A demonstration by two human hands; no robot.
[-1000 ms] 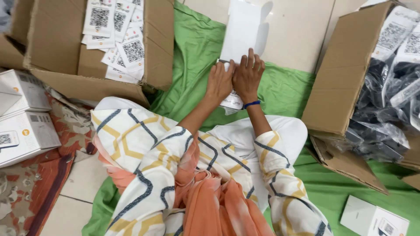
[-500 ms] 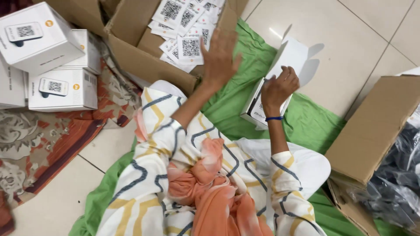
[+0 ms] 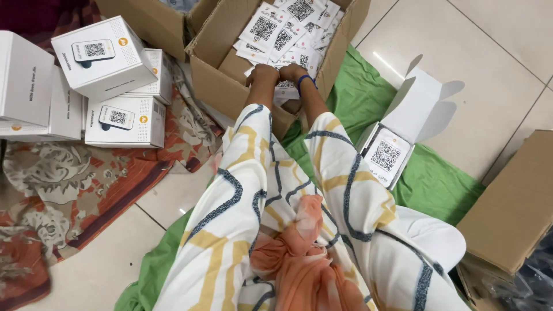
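One view only, from a camera worn on the person's head. It looks steeply down and forward over the patterned lap to the tiled floor (image 3: pixel 489 63), at close range. The open cardboard box of cards (image 3: pixel 242 75) lies ahead at the top edge, stacked white boxes (image 3: pixel 109 86) left, another cardboard box (image 3: pixel 512 207) right.

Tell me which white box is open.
The white box on the green cloth, right of the person's knee: its lid flap stands up. The stacked white boxes at left are all closed.
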